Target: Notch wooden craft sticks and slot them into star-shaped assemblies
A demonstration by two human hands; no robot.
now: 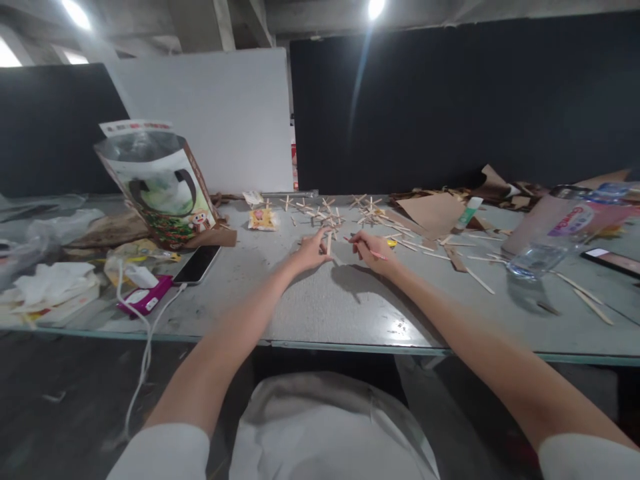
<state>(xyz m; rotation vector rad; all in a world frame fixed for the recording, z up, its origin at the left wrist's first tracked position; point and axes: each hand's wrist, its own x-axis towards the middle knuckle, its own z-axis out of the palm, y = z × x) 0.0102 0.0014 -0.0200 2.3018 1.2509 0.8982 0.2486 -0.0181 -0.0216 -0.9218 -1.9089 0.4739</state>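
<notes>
- A short wooden stick (329, 244) is held by the left hand (315, 252) over the middle of the table (300, 300), with the fingers part-open and the stick gripped between them and the thumb.
- A slim red pencil (or pen; which of the two cannot be told) (379, 255) is gripped by the right hand (371, 251), its fingers closed around it and its tip pointed towards the stick.
- Crossed sticks (327, 215) are scattered beyond both hands, and loose strips (480, 281) are spread to the right.
- A small yellow object (391, 243) is seen just beside the right hand.
- A snack packet (263, 219) is laid beyond the left hand; farther left, a printed bag (163, 193) is stood near a phone (198, 265).
- Brown cardboard (433, 213) and a clear bottle (537, 257) are seen on the right.
</notes>
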